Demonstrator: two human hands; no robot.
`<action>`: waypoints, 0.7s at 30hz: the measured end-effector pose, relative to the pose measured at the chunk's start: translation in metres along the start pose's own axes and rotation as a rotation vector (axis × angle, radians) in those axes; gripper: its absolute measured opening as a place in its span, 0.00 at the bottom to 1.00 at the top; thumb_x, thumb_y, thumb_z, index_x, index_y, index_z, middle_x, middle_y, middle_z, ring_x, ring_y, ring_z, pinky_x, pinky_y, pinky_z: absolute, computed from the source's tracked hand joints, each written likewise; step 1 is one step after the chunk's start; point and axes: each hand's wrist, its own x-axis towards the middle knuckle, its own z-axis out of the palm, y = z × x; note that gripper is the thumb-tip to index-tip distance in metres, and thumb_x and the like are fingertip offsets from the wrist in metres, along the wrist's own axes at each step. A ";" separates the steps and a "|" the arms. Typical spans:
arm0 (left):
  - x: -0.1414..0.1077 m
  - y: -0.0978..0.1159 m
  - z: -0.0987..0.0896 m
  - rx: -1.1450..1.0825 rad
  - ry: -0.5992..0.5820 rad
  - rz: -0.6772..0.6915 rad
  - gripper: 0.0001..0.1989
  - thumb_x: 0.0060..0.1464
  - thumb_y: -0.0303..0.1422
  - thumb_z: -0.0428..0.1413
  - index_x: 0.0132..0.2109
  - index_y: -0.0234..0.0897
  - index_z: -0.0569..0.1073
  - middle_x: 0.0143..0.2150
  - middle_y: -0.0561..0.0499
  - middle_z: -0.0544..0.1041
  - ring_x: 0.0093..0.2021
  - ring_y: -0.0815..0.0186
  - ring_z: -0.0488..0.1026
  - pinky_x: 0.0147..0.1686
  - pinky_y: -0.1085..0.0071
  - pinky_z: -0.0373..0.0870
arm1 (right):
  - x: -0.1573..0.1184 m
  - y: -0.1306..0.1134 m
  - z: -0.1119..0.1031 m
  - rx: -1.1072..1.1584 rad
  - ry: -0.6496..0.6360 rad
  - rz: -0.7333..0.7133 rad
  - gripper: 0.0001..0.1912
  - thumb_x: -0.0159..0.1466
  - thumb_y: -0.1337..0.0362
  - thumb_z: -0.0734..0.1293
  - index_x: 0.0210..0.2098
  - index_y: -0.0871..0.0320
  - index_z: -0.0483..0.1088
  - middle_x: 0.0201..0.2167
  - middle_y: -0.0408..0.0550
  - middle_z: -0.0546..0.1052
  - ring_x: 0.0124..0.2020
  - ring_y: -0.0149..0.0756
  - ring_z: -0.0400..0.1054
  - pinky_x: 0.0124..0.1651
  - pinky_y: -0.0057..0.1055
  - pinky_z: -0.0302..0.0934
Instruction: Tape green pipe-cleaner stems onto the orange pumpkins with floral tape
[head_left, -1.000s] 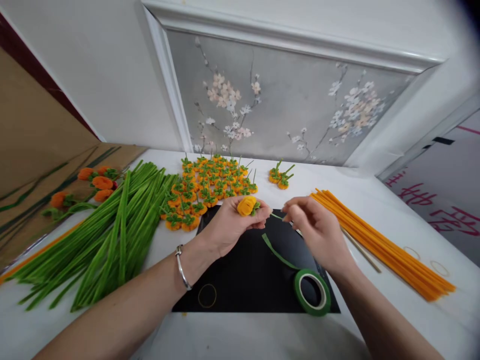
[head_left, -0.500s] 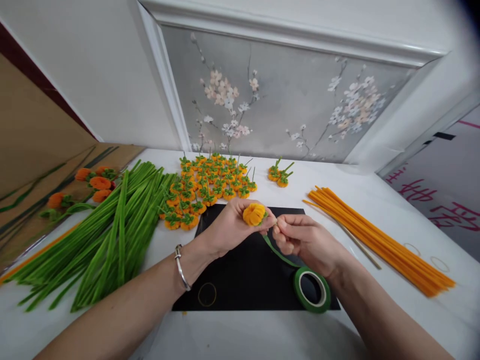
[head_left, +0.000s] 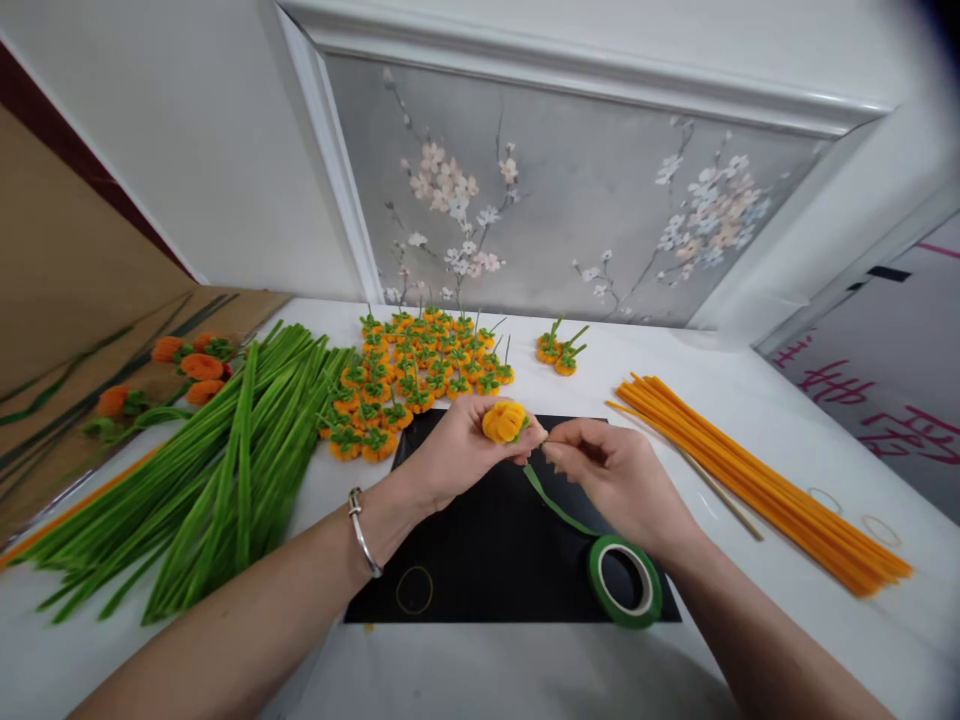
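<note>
My left hand (head_left: 466, 436) is closed around a small orange pipe-cleaner pumpkin (head_left: 504, 423) with green at its base. To its right, my right hand (head_left: 607, 465) pinches the thin stem end poking out beyond my left fingertips. From beneath my left fingers a strip of green floral tape (head_left: 551, 505) runs down to its roll (head_left: 651, 595), which rests at the right front of a black mat (head_left: 487, 560). Fingers hide most of the stem, so how far the tape is wrapped cannot be made out.
Many finished orange pumpkins (head_left: 420, 355) stand behind the mat, with a smaller group (head_left: 559, 350) further right. Green pipe cleaners (head_left: 225, 480) spread on the left; orange ones (head_left: 765, 485) lie right beside a thin stick (head_left: 724, 495). A rubber band (head_left: 415, 590) sits on the mat.
The pumpkin has turned slightly and shifted a little left in my left hand. My right hand has rolled over, its fingers now curled in a pinch at the stem end.
</note>
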 end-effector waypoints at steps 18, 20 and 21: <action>-0.004 -0.025 0.011 -0.576 -0.006 -0.270 0.11 0.42 0.29 0.66 0.35 0.33 0.77 0.31 0.53 0.75 0.32 0.74 0.72 0.36 0.77 0.68 | 0.002 0.015 0.004 0.234 -0.115 0.091 0.14 0.62 0.55 0.63 0.27 0.59 0.66 0.21 0.40 0.64 0.24 0.29 0.57 0.29 0.26 0.53; -0.004 -0.024 0.010 -0.620 0.027 -0.253 0.10 0.41 0.28 0.66 0.34 0.32 0.77 0.32 0.53 0.75 0.31 0.75 0.71 0.35 0.78 0.69 | 0.002 0.014 0.003 0.171 -0.078 0.081 0.13 0.61 0.55 0.64 0.27 0.59 0.67 0.22 0.41 0.66 0.25 0.30 0.58 0.29 0.27 0.55; -0.004 -0.024 0.010 -0.642 0.049 -0.247 0.10 0.41 0.28 0.66 0.34 0.32 0.77 0.31 0.54 0.74 0.31 0.75 0.71 0.35 0.78 0.69 | 0.002 0.014 0.003 0.132 -0.054 0.072 0.13 0.60 0.55 0.64 0.28 0.59 0.67 0.23 0.42 0.67 0.26 0.31 0.60 0.30 0.28 0.55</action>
